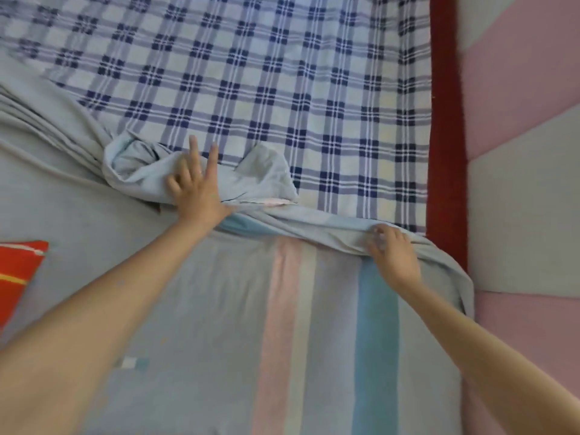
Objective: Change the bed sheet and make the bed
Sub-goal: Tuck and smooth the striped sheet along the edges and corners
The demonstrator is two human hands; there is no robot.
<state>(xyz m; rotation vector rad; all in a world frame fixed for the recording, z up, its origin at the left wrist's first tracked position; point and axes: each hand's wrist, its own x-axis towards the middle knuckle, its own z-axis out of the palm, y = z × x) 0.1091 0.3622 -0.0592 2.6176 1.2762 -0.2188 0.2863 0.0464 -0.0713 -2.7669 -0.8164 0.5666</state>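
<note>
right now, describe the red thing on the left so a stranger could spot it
Start from the grey striped sheet that partly covers a blue checked sheet. Follow it to the picture's left edge: an orange-red cushion lies there, partly cut off. Its thin yellow stripe and bright colour set it apart from the dark red border on the right.

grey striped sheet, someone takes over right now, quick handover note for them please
Left hand: rests on the bunched part of the grey striped sheet, two fingers straight; grip unclear.
Right hand: grips the sheet's folded edge near the red bed edge.
Done: striped sheet covers the near part; blue plaid sheet lies bare beyond.
To do: move the striped sheet fully on or off, then smooth and make the bed.
</note>
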